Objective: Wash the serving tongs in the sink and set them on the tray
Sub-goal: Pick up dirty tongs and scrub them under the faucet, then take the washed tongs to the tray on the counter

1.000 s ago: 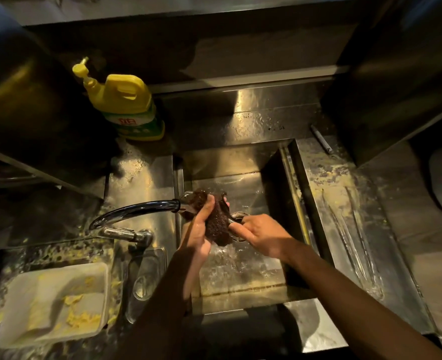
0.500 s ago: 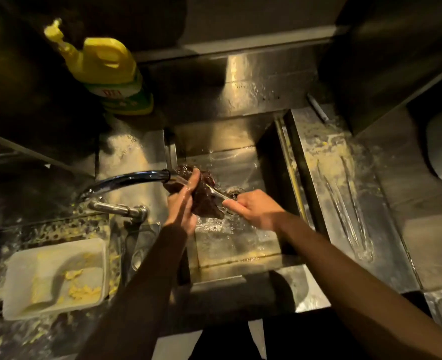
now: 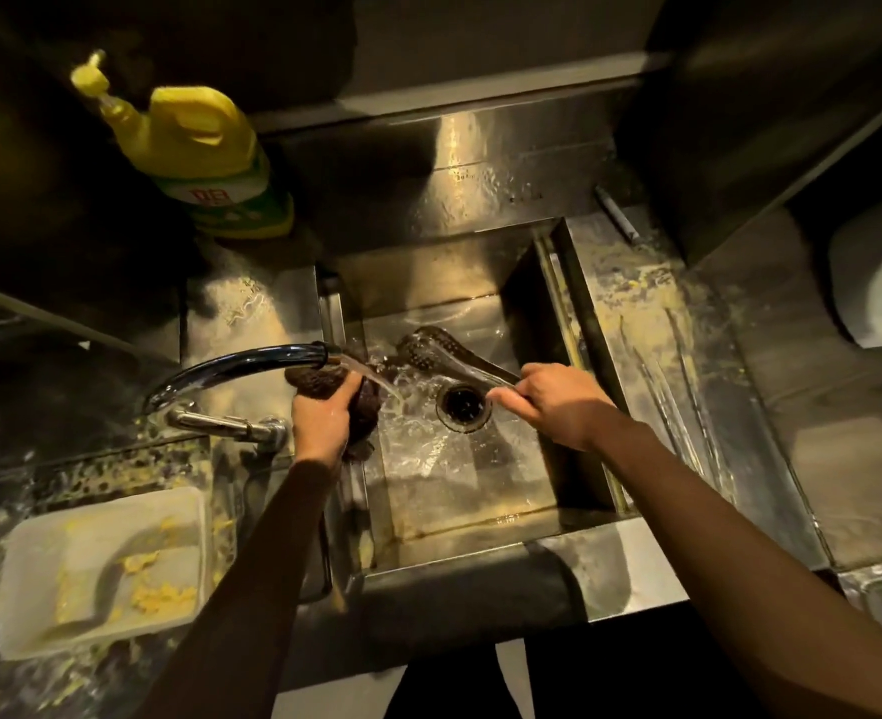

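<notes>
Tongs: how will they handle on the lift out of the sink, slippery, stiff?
Tongs look like bare metal, wet from the running water, so probably slippery. Thin arms and perforated heads suggest light and stiff. The right hand grips one end only, so the heads may swing.

Red chars on yellow bottle [image 3: 195,142] label, too blurry to read.

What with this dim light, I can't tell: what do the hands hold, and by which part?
The left hand grips the dark scrubber around its middle; the right hand holds the serving tongs by their handle end.
</notes>
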Available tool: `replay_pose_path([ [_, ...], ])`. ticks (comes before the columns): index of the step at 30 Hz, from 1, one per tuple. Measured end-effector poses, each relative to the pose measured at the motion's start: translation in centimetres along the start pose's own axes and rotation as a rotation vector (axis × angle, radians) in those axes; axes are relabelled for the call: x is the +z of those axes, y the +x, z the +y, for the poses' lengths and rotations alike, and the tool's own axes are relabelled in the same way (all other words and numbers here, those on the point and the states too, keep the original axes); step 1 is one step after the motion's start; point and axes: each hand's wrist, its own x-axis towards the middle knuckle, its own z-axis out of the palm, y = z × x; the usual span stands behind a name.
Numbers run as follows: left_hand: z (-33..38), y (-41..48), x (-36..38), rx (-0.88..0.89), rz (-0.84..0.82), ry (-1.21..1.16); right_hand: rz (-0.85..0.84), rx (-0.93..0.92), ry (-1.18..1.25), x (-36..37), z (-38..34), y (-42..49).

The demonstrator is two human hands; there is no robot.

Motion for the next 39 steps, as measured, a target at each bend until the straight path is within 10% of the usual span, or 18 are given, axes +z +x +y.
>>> replay_pose_path([
  [17,1.2,-9.3,5.5,-0.010,-0.258,0.056,0.529,0.096,0.595,0.3,-2.7,-5.9],
  [39,9.6,-25.7,18.3,0.342,-0.593,0.013,0.843,0.017,0.607,-13.8,6.3,-20.8],
])
